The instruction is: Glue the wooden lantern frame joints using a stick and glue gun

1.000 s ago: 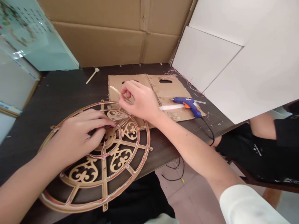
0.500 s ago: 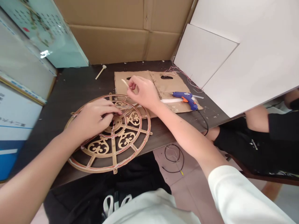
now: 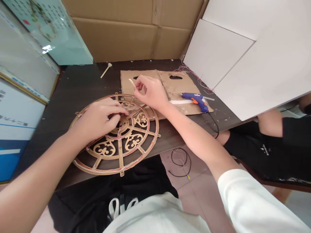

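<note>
A round tan openwork frame (image 3: 120, 152) with scroll-shaped inserts lies on the dark table, red and white wires running along its rings. Over its upper left part rests my left hand (image 3: 102, 118), fingertips close together near the hub; what they pinch, if anything, is too small to make out. My right hand (image 3: 152, 92) is raised above the frame's far right edge and the cardboard, closed on a thin pale stick (image 3: 132, 83) that points up and to the left.
Flat cardboard (image 3: 189, 84) carries a blue glue gun (image 3: 200, 101) with a black cord. A small mallet (image 3: 106, 70) lies at the back left. Thin wires (image 3: 187, 70) tangle by white panels (image 3: 225, 48). Another person (image 3: 264, 145) sits at the right.
The view has shifted slightly, so the table's things appear a little higher and to the right. Both hands keep nearly the same places over the frame, and the stick stays in my right hand.
</note>
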Demonstrator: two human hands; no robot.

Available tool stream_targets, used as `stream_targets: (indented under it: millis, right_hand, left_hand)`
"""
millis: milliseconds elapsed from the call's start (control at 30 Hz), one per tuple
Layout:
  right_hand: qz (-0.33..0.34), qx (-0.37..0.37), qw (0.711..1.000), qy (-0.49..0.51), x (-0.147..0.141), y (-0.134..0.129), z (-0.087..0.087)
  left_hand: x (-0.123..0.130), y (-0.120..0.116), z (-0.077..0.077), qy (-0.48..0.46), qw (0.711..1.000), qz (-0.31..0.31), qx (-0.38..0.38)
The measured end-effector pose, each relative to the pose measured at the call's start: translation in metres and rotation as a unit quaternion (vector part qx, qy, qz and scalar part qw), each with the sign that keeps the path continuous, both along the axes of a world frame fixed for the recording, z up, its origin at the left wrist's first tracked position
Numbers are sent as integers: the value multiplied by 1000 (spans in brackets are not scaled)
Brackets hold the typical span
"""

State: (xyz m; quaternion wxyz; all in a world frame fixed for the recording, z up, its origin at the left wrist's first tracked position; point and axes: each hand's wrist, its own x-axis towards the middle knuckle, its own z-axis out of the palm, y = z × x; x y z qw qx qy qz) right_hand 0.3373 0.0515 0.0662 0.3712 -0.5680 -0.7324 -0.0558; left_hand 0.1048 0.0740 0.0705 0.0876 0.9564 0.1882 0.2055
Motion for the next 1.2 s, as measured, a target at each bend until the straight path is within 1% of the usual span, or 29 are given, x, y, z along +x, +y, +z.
stream_targets:
  millis: [467,733,867,1067,1200]
  right_hand:
    - [4,-17,1000,1,-2,0,1]
    - [12,-15,1000,10,-3,-1,2]
    - [12,-3,1000,12,-1,1,-1]
    - [29,54,998,30,3,6,-12]
    - [32,67,997,35,3,8,-14]
  left_hand:
    - [3,1,-3,-20,1000,10,-2]
    - [0,-1,-1,-9,1000,3,6]
    - [0,0,-3,-10,1000,0,6]
    - [1,1,-4,-9,1000,9,2]
    - [0,0,-4,-8,1000,8,8]
